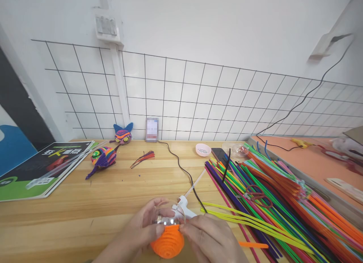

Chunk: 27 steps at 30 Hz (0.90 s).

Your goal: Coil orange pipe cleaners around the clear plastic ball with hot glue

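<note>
A clear plastic ball (pixel 163 214) has its lower part covered in coiled orange pipe cleaner (pixel 168 245). My left hand (pixel 144 227) is closed around the ball's left side, thumb against the edge of the coil. On the right side, my right hand (pixel 211 234) pinches the orange pipe cleaner against the ball, and an orange tail (pixel 255 245) sticks out beyond that hand. Just behind the ball lies a white glue gun (pixel 185 207), partly hidden by my hands, with a glue stick (pixel 195 183) at its back.
Bundles of coloured pipe cleaners (pixel 255 217) cover the right side, with red-handled scissors (pixel 259 197) on top. Two wrapped fish-like figures (pixel 103 157) and a magazine (pixel 61 161) are at left. A pink bowl (pixel 203 150) and a phone (pixel 221 157) sit farther back. A black cable (pixel 181 163) crosses the table.
</note>
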### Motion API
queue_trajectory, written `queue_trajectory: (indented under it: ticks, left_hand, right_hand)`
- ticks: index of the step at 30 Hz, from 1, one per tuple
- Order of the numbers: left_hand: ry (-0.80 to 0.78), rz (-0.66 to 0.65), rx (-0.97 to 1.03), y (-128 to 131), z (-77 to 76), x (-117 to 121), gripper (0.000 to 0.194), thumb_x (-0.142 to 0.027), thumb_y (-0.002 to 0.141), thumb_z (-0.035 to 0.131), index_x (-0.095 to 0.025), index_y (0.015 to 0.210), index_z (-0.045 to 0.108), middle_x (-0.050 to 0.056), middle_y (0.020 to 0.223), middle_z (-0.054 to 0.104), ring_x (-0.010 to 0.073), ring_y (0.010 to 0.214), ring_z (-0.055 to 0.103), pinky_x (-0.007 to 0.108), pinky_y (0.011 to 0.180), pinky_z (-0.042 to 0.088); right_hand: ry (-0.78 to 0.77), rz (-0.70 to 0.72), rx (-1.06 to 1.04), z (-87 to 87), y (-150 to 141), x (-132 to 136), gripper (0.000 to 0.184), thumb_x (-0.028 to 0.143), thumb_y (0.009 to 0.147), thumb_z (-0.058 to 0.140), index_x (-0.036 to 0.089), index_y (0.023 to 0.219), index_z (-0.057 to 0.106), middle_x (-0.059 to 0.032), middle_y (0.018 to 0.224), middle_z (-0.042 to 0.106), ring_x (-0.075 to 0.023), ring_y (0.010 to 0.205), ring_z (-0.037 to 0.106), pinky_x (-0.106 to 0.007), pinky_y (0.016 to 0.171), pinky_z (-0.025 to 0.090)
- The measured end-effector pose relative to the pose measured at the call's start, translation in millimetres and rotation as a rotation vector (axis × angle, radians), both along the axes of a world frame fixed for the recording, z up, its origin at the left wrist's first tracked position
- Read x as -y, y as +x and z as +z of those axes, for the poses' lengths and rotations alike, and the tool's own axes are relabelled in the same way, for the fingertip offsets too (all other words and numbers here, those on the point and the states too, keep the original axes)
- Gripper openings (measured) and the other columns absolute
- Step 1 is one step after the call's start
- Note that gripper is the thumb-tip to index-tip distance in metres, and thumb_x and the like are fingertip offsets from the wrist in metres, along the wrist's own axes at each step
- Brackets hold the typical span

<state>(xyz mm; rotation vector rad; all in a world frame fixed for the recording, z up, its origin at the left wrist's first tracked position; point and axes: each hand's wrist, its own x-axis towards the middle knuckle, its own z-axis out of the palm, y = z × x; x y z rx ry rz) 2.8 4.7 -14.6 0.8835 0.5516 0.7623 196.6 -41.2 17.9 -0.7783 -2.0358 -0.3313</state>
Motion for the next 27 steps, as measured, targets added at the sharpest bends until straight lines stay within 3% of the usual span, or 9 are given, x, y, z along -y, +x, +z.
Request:
queue_trajectory:
  ticks: [4, 11, 19, 22, 27]
  left_hand:
    - [-0.004, -0.015, 0.015, 0.9, 0.6, -0.3, 0.042, -0.037, 0.062, 0.081, -0.022, 0.097, 0.066, 0.003, 0.095, 0.068, 0.0191, 0.086, 0.062, 0.028, 0.073, 0.044]
    - [0.016, -0.001, -0.024, 1.0, 6.7, 2.7, 0.034, -0.036, 0.067, 0.076, -0.021, 0.096, 0.066, 0.005, 0.1, 0.068, 0.0222, 0.091, 0.061, 0.03, 0.076, 0.046]
    - [-0.008, -0.022, -0.051, 0.2, -2.2, 0.0, 0.038, -0.037, 0.069, 0.074, -0.023, 0.102, 0.062, 0.007, 0.103, 0.066, 0.0218, 0.084, 0.062, 0.027, 0.057, 0.049]
    - [-0.028, -0.024, -0.051, 0.3, -2.3, 0.2, 0.037, -0.036, 0.069, 0.074, -0.024, 0.102, 0.061, 0.006, 0.103, 0.067, 0.0196, 0.078, 0.063, 0.027, 0.056, 0.051]
    - [-0.054, 0.014, -0.065, -1.1, 1.1, 2.0, 0.039, -0.037, 0.068, 0.076, -0.024, 0.102, 0.062, 0.006, 0.102, 0.066, 0.0241, 0.086, 0.063, 0.029, 0.055, 0.053]
  right_hand:
    - [0.004, 0.002, -0.009, -1.6, 0.2, 0.5, 0.024, 0.003, 0.09, 0.045, 0.015, 0.092, 0.066, -0.0041, 0.071, 0.074, -0.0124, 0.054, 0.068, -0.02, 0.052, 0.054]
    - [0.002, -0.011, 0.002, -1.0, 0.6, 0.6, 0.025, 0.003, 0.09, 0.044, 0.016, 0.094, 0.065, -0.0037, 0.071, 0.073, -0.012, 0.057, 0.069, -0.02, 0.055, 0.055]
    - [-0.013, -0.004, -0.016, -0.1, -0.4, 1.5, 0.024, 0.003, 0.09, 0.045, 0.015, 0.095, 0.065, -0.0044, 0.073, 0.074, -0.013, 0.058, 0.069, -0.021, 0.053, 0.054]
    - [-0.018, -0.007, -0.017, -1.0, 0.6, 2.0, 0.024, 0.003, 0.09, 0.045, 0.015, 0.096, 0.066, -0.0048, 0.074, 0.074, -0.0134, 0.059, 0.069, -0.021, 0.054, 0.055]
    - [-0.054, 0.003, -0.017, -2.8, 0.8, 2.8, 0.021, 0.006, 0.092, 0.046, 0.015, 0.099, 0.064, -0.0056, 0.075, 0.074, -0.014, 0.06, 0.07, -0.022, 0.055, 0.055]
